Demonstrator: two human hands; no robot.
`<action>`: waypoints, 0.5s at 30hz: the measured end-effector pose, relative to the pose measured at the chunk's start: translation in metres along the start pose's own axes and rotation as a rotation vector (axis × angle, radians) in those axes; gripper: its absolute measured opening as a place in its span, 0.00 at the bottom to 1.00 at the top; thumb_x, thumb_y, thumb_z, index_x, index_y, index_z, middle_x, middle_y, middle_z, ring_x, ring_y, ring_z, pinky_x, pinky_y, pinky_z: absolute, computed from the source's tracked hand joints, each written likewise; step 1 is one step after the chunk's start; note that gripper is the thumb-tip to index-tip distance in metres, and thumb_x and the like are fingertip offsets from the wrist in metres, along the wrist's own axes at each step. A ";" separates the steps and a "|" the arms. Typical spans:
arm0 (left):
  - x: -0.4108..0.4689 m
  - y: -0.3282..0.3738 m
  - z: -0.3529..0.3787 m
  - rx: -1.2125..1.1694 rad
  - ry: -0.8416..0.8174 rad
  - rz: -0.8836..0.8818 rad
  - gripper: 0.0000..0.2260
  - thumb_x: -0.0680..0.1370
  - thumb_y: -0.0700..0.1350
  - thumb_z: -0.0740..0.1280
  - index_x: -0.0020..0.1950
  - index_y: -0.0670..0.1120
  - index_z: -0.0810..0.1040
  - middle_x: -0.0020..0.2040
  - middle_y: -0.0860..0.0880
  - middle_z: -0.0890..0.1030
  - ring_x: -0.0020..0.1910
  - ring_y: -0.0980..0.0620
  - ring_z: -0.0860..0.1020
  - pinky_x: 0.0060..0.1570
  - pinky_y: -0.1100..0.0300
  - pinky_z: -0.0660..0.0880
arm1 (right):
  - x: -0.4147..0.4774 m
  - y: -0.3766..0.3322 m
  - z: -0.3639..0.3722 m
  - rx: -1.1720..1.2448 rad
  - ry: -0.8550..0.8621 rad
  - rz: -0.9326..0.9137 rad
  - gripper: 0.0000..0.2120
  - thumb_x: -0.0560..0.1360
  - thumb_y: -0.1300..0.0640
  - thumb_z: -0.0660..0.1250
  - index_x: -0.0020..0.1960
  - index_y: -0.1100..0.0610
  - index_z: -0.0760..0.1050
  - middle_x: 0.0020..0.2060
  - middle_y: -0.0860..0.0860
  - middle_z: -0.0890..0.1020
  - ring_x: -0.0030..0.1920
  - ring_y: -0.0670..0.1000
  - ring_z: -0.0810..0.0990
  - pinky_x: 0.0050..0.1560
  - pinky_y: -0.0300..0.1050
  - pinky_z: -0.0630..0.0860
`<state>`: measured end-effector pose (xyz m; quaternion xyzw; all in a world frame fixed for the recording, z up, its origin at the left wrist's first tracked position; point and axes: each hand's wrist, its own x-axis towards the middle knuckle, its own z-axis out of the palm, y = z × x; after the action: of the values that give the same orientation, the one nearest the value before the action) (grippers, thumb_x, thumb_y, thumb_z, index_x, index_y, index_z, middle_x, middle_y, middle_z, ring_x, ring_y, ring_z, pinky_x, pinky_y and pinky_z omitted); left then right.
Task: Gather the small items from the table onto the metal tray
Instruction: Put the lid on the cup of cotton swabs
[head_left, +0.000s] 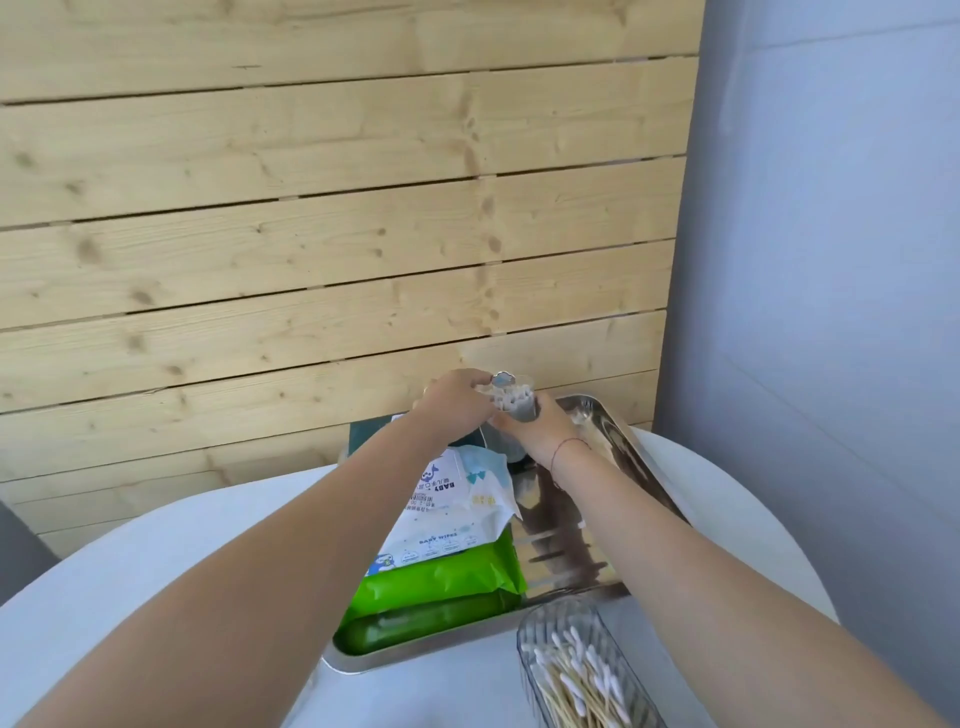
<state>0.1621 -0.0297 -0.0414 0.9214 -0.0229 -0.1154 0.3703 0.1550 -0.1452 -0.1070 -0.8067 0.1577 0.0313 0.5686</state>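
Observation:
The metal tray (641, 467) lies on the round white table (171, 587), running from the near middle to the far right. A green wipes pack (441, 587) and a white baby wipes pack (447, 509) lie in its left half. At the tray's far end both my hands hold a small clear cup of white sticks (514, 397), lifted above the tray. My right hand (540, 431) grips the cup's lower part. My left hand (460, 402) closes on its top from the left.
A clear box of cotton swabs (576, 670) stands on the table just in front of the tray's near right corner. A dark green item (366, 434) sits behind the wipes. A wooden plank wall (311, 208) rises right behind the table.

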 end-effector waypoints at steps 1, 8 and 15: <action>0.002 -0.003 0.000 0.005 -0.002 0.003 0.25 0.69 0.42 0.69 0.66 0.53 0.74 0.64 0.49 0.76 0.63 0.44 0.74 0.64 0.49 0.72 | 0.002 0.002 0.001 -0.004 -0.001 0.002 0.43 0.63 0.36 0.71 0.71 0.54 0.62 0.67 0.52 0.72 0.66 0.58 0.72 0.64 0.58 0.72; 0.000 -0.010 0.005 0.037 -0.010 0.008 0.25 0.72 0.38 0.59 0.68 0.55 0.70 0.68 0.50 0.73 0.64 0.46 0.72 0.61 0.49 0.74 | 0.010 0.010 0.002 -0.081 -0.099 -0.063 0.29 0.58 0.48 0.73 0.58 0.53 0.77 0.52 0.53 0.83 0.55 0.54 0.81 0.57 0.53 0.78; -0.022 -0.004 -0.004 0.022 0.043 -0.057 0.28 0.71 0.41 0.57 0.71 0.56 0.66 0.71 0.46 0.67 0.67 0.44 0.67 0.65 0.48 0.70 | -0.007 0.008 -0.002 -0.259 0.020 -0.042 0.13 0.71 0.58 0.65 0.53 0.58 0.66 0.44 0.53 0.73 0.49 0.55 0.73 0.48 0.47 0.72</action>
<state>0.1416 -0.0219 -0.0371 0.9280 0.0101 -0.1058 0.3570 0.1457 -0.1477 -0.1118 -0.8769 0.1412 0.0314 0.4585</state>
